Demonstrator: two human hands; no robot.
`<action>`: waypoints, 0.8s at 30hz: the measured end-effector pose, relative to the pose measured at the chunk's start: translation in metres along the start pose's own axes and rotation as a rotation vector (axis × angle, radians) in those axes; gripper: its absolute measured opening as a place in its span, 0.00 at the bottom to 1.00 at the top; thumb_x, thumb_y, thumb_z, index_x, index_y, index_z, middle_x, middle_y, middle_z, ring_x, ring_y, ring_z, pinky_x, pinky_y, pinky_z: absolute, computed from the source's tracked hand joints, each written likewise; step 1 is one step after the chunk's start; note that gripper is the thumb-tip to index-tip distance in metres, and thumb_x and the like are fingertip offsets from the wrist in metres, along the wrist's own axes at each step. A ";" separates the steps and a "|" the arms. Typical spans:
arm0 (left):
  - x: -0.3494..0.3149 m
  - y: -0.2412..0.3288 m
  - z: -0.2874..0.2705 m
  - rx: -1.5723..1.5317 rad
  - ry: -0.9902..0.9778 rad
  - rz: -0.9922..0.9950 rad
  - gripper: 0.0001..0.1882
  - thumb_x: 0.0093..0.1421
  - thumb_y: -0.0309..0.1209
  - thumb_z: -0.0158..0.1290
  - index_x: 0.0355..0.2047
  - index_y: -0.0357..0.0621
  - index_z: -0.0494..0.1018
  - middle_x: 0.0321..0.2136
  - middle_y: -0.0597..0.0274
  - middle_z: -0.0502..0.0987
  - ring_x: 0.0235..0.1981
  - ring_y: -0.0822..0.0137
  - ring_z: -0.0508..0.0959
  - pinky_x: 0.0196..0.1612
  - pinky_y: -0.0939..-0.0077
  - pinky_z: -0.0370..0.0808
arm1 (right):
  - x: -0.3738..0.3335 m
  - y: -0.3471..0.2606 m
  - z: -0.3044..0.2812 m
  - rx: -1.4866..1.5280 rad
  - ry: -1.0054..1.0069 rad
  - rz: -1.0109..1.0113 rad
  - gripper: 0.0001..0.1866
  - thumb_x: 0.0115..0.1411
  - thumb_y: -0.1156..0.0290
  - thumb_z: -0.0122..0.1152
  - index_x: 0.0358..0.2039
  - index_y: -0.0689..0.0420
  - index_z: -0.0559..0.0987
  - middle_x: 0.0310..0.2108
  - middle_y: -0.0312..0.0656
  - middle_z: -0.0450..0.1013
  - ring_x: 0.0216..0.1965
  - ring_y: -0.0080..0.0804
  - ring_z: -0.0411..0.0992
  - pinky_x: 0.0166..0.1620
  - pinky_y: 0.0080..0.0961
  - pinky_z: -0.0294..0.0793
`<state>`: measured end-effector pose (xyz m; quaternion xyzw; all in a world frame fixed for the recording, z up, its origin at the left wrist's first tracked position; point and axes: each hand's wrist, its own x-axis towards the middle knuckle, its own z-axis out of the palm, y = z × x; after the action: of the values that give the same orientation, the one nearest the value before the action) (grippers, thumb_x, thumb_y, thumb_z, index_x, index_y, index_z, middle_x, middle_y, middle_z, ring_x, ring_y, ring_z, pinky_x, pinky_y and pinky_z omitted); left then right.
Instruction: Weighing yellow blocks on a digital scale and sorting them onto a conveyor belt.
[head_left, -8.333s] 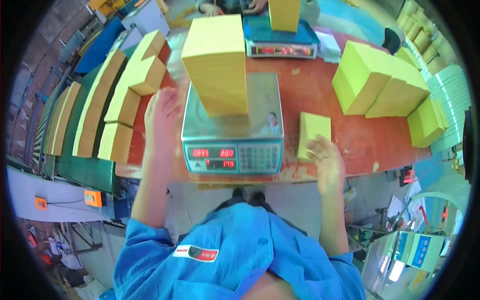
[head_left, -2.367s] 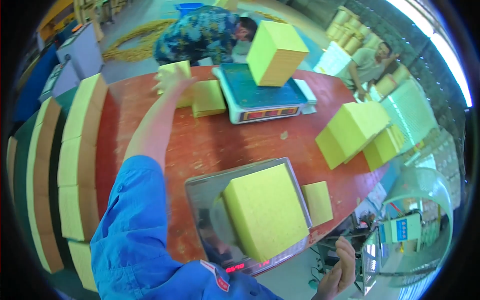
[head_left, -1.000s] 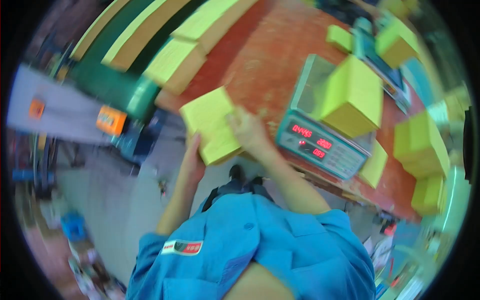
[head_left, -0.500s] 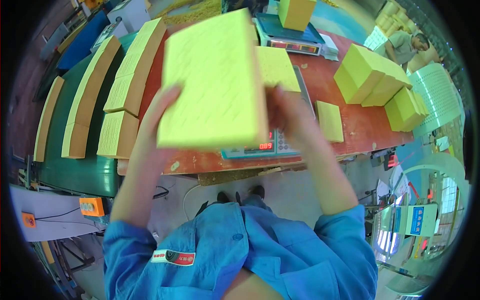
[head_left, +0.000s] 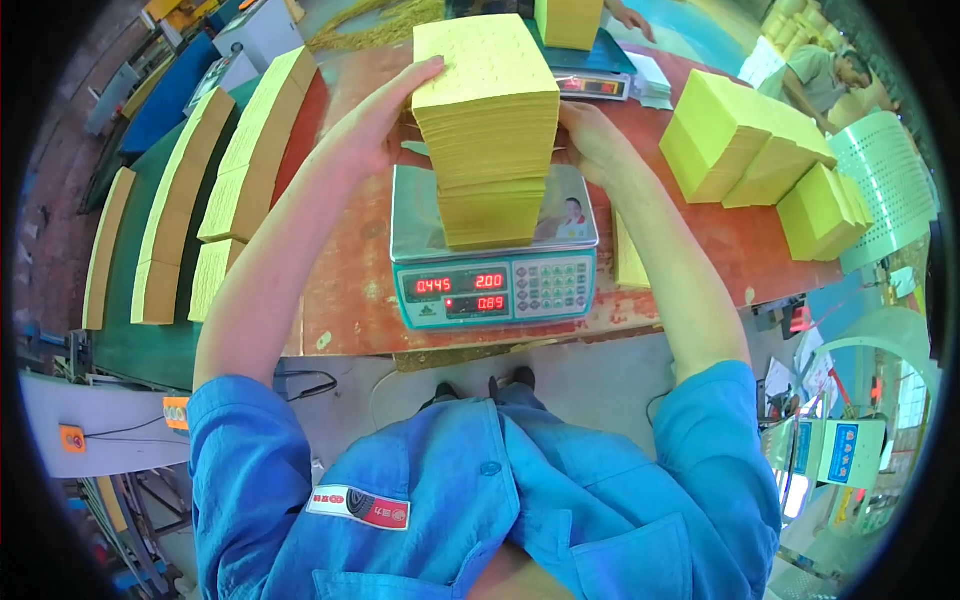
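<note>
Between my two hands is a thick stack of yellow paper point(head_left: 488, 130), its sheet edges facing me. My left hand point(head_left: 392, 115) grips its left side, thumb over the top edge. On the opposite side my right hand point(head_left: 590, 138) presses against it, its fingertips partly hidden behind the paper. Directly beneath, a lower block of yellow paper point(head_left: 490, 222) sits on the pan of a teal digital scale point(head_left: 545, 290) with lit red digits. The held stack appears to meet the lower block; whether it rests its full weight there I cannot tell.
Rows of paper stacks point(head_left: 170, 215) stand on the green surface at left. More yellow stacks point(head_left: 715, 140) are at right on the red table point(head_left: 350, 300). Behind is a second scale point(head_left: 590, 85) bearing a block, with another person's hand point(head_left: 632, 20) nearby. A co-worker point(head_left: 820, 85) bends at far right.
The large stack, tilted up close before me, has moved forward and down over the scale's lower block. The scale is now in plain view, and another person's hand appears at the back.
</note>
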<state>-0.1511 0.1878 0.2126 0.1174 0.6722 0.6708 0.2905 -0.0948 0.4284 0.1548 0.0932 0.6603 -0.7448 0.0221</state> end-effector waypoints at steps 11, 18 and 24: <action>-0.005 -0.005 0.006 0.119 0.056 0.025 0.45 0.53 0.62 0.55 0.62 0.47 0.61 0.53 0.54 0.71 0.54 0.60 0.73 0.50 0.55 0.75 | -0.010 0.006 -0.003 -0.040 -0.029 -0.058 0.18 0.68 0.57 0.50 0.40 0.59 0.79 0.32 0.34 0.76 0.32 0.21 0.73 0.37 0.23 0.73; -0.005 -0.010 0.005 0.341 0.122 0.024 0.37 0.58 0.63 0.48 0.59 0.51 0.67 0.50 0.63 0.75 0.49 0.69 0.73 0.49 0.59 0.71 | -0.011 0.019 -0.001 -0.124 0.059 -0.153 0.21 0.66 0.56 0.51 0.44 0.61 0.80 0.32 0.37 0.77 0.31 0.24 0.73 0.38 0.23 0.72; 0.018 -0.055 0.007 0.017 0.173 0.215 0.35 0.64 0.60 0.43 0.63 0.54 0.60 0.56 0.63 0.69 0.56 0.67 0.67 0.56 0.57 0.66 | 0.005 0.063 -0.016 -0.349 0.285 -0.397 0.24 0.67 0.53 0.49 0.51 0.60 0.77 0.40 0.40 0.78 0.40 0.29 0.75 0.44 0.27 0.73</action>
<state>-0.1492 0.1991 0.1550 0.1331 0.6840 0.6998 0.1570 -0.0883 0.4365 0.0908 0.0606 0.7800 -0.5894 -0.2010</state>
